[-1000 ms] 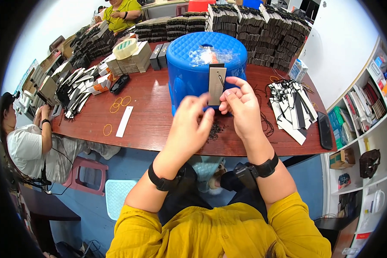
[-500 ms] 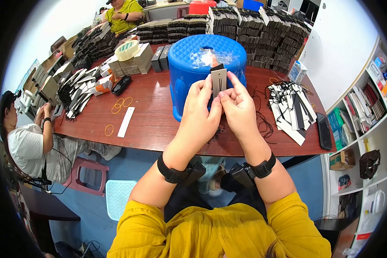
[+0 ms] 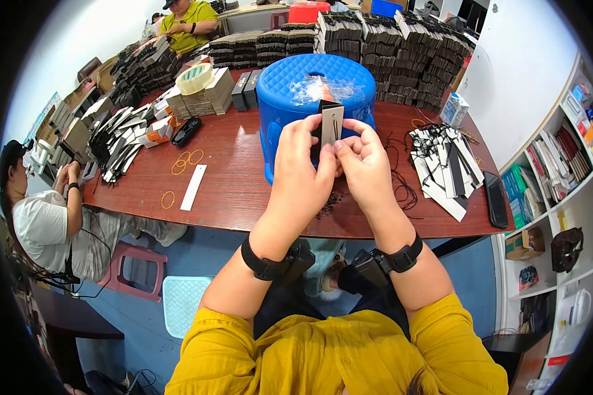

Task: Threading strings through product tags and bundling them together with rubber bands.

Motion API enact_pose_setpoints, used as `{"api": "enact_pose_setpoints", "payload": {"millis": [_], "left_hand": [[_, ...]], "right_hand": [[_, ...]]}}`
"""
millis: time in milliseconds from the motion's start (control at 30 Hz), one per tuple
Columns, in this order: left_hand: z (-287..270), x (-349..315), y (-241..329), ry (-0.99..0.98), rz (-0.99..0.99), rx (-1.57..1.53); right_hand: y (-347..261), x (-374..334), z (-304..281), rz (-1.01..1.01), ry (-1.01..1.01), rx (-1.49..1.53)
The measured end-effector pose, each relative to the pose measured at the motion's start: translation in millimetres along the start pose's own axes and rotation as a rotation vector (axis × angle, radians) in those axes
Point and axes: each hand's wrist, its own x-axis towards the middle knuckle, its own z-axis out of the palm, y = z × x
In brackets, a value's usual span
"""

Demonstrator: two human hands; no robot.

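Note:
Both hands hold a small folded hang tag (image 3: 331, 125), pale grey-beige on the side facing me and black on its other panel. A black cord loops through a hole near its top and hangs down the front. My left hand (image 3: 299, 161) is closed along the tag's left edge. My right hand (image 3: 362, 158) pinches its lower right part, thumb in front and forefinger reaching up the right edge. The tag stands upright in front of a blue plastic stool (image 3: 277, 92), which has clear tape on its seat. Some fingertips are hidden behind the tag.
Loose white and black tags with cords (image 3: 448, 168) and a phone (image 3: 496, 199) lie at right. A white strip (image 3: 193, 187), rubber bands (image 3: 168, 199) and a tape roll (image 3: 195, 78) are at left. Stacked tags (image 3: 389, 59) line the far side. Two people sit beyond and at left.
The tag has turned slightly between my hands, showing more of its black panel at the top left. My left hand has shifted a little to the left.

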Motion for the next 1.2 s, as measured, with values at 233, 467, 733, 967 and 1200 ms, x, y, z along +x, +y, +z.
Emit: {"api": "enact_pose_setpoints", "payload": {"millis": [233,467,733,967,1200], "left_hand": [[1,22,-8,-0.013,-0.145,-0.15],[-2,19,-6,0.016,-0.028,-0.136],[-10,16,-7,-0.05,0.144,-0.102],[-1,12,-11,-0.148,-0.383,-0.799],[-1,29,-9,-0.216,-0.536,-0.695]], "right_hand": [[0,-1,-3,0.006,0.022,-0.005],[-5,-2,-8,0.101,-0.002,-0.007],[-11,-6,-8,0.128,-0.025,0.014],[-11,-2,-13,0.068,-0.059,0.051],[-24,0,-13,0.054,-0.022,-0.111]]}}
